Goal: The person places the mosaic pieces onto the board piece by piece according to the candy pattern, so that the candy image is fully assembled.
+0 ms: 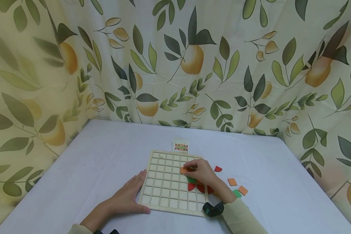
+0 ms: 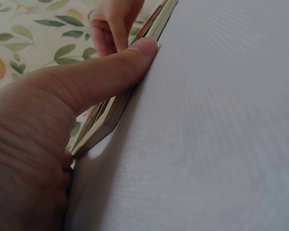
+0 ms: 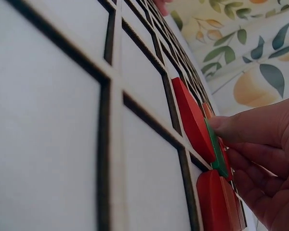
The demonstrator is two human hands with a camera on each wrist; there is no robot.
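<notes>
A wooden grid board [image 1: 162,192] lies on the white cloth. My left hand [image 1: 128,195] rests at its near left corner, with straight fingers along the left edge and the thumb against the front edge. Over the board's right part, my right hand [image 1: 204,172] pinches an orange square tile [image 1: 183,170] between thumb and fingertips, close over a cell. Just nearer to me, a green tile [image 1: 190,179] and red rounded pieces [image 1: 191,187] fill cells. The right wrist view shows the thumb beside the green tile [image 3: 216,149]. That hand hides some of the pieces beneath it.
A small pattern card [image 1: 180,147] lies against the board's far edge. Right of the board are loose pieces: a red one [image 1: 218,169], orange squares [image 1: 232,182] and a green one [image 1: 237,193]. A leaf-and-fruit printed curtain [image 1: 175,65] stands behind the table.
</notes>
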